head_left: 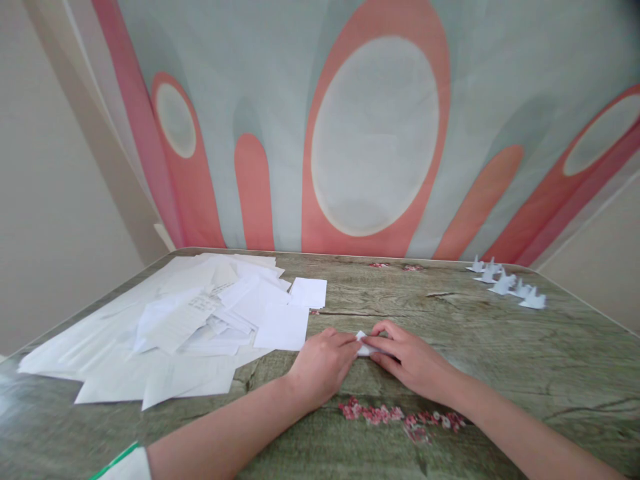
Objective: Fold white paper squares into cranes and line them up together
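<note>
A small folded piece of white paper [364, 349] lies on the table between my two hands. My left hand [325, 363] rests on the tabletop with its fingers together, their tips pressing the paper's left edge. From the other side my right hand [400, 353] pinches the paper between thumb and fingers. A white point of the paper sticks up between the fingertips; my fingers hide much of the rest.
A large pile of white paper sheets [190, 327] covers the table's left side. Beside it lie square paper pieces [283, 327]. Several folded paper cranes [503, 283] stand at the far right. Behind the wooden-patterned table [500, 360] hangs a pink and grey backdrop [285, 67].
</note>
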Available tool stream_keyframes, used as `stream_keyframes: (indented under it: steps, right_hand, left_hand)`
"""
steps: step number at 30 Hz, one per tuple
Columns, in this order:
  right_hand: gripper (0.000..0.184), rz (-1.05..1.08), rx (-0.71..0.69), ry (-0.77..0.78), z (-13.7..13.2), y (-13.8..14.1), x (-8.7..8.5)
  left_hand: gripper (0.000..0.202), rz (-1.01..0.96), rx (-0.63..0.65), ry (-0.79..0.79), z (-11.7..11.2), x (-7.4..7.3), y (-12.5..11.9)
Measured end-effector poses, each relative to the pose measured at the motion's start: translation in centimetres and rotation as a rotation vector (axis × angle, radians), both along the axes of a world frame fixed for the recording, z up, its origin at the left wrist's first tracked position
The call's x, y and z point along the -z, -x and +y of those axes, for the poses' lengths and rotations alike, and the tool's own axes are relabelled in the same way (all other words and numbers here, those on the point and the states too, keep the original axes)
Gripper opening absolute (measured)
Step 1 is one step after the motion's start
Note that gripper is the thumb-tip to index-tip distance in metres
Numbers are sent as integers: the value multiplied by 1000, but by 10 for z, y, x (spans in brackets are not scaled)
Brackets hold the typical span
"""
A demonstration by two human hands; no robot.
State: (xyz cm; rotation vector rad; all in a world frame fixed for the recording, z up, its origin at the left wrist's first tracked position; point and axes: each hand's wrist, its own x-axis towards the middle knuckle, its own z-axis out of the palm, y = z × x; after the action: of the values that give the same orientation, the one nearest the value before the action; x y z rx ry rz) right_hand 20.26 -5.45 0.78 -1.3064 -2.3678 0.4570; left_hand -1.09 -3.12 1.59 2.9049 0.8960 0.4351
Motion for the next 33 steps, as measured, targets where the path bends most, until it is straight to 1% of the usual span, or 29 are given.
stream_keyframes:
  steps: [19, 26, 33]
  right_hand:
    - [31, -32, -4, 2, 0, 0, -1]
    - [34, -22, -11, 33, -2, 0, -6]
    - [38, -67, -15, 48, -3, 2, -9]
  left_hand:
    - [25, 23, -14, -39, -2, 1, 0]
    - [26, 16, -18, -22, -3, 2, 0]
    - [25, 13, -14, -20, -3, -1, -1]
